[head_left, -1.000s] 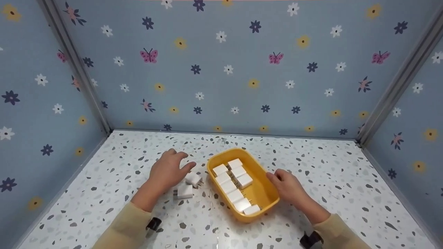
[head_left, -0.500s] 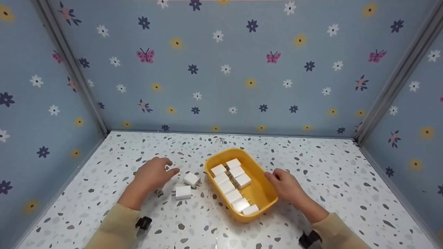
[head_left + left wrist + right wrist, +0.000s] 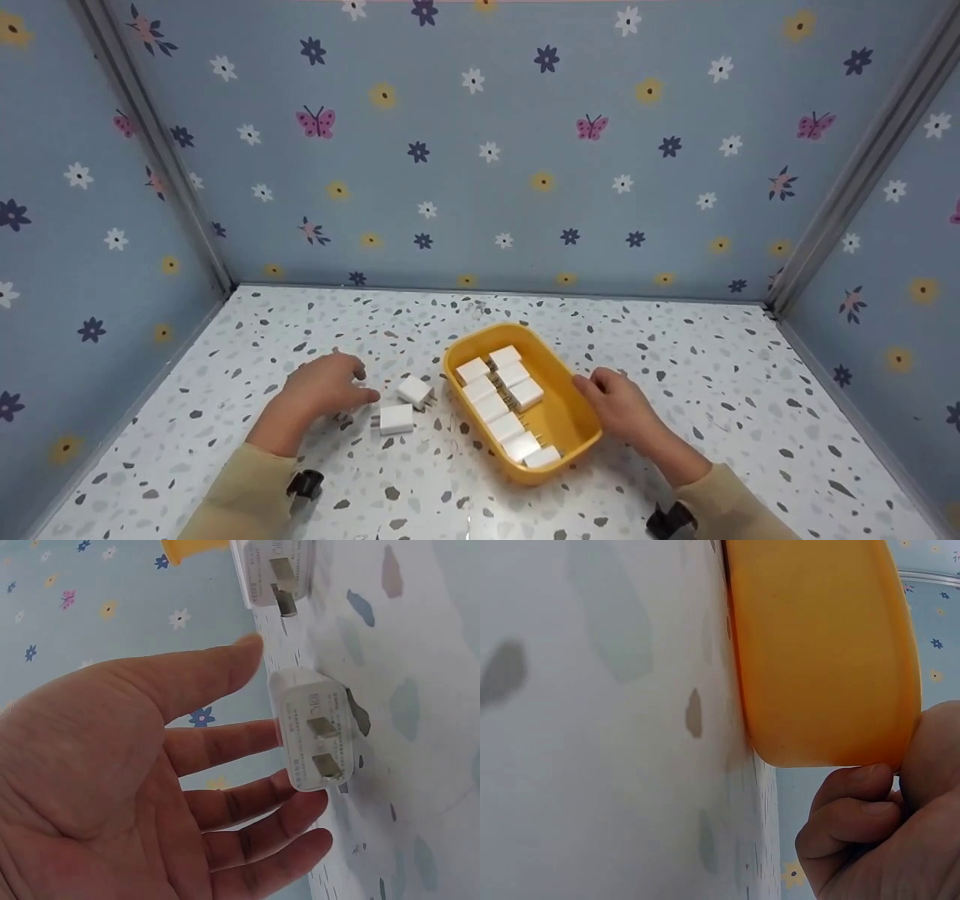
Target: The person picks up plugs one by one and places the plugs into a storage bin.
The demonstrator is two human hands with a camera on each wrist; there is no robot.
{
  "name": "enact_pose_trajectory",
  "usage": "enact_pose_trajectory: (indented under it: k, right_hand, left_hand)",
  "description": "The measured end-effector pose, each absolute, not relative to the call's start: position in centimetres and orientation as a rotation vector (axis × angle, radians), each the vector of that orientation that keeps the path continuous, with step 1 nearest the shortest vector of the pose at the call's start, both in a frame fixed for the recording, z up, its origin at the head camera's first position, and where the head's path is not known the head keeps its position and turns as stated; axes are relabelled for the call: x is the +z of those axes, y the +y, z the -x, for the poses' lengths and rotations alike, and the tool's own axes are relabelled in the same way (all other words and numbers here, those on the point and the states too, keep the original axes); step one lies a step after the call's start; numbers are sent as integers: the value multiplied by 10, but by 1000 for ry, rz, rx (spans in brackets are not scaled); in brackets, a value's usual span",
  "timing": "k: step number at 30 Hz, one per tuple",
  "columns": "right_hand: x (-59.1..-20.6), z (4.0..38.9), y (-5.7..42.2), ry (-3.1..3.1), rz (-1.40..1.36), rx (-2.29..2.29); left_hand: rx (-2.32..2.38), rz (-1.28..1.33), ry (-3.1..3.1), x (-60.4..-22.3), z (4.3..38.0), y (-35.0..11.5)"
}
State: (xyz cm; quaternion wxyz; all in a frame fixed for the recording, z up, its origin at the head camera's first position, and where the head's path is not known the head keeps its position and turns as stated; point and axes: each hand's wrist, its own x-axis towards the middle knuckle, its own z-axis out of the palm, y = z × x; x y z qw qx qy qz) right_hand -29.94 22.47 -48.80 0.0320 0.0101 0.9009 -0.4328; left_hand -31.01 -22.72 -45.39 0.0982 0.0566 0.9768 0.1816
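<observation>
My left hand [image 3: 322, 386] hovers low at the left of the table with fingers spread. In the left wrist view, a white two-pin charger plug [image 3: 313, 731] stands by my fingertips [image 3: 300, 806], the thumb apart from it. The head view mostly hides this plug beneath the hand. Two more white charger plugs lie just right of the hand, one nearer [image 3: 396, 419] and one farther [image 3: 415, 391]. My right hand [image 3: 621, 405] grips the right rim of a yellow bin [image 3: 566, 412], thumb over the edge and fingers curled outside.
Inside the bin, several white charger plugs [image 3: 491, 407] lie in two rows along its left side. Blue flower-patterned panels [image 3: 480, 150] enclose the speckled white table [image 3: 675, 337] at the back and both sides.
My left hand has moved left and down, away from beside the two loose plugs. The right hand keeps its grip on the bin, and the bin stays in place.
</observation>
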Motion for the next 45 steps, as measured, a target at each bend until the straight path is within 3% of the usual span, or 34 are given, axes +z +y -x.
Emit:
enact_pose_trajectory:
  k: [45]
  right_hand:
    - [-485, 297, 224, 2770, -61, -1308]
  left_hand:
    - [485, -232, 2877, -447, 305, -225]
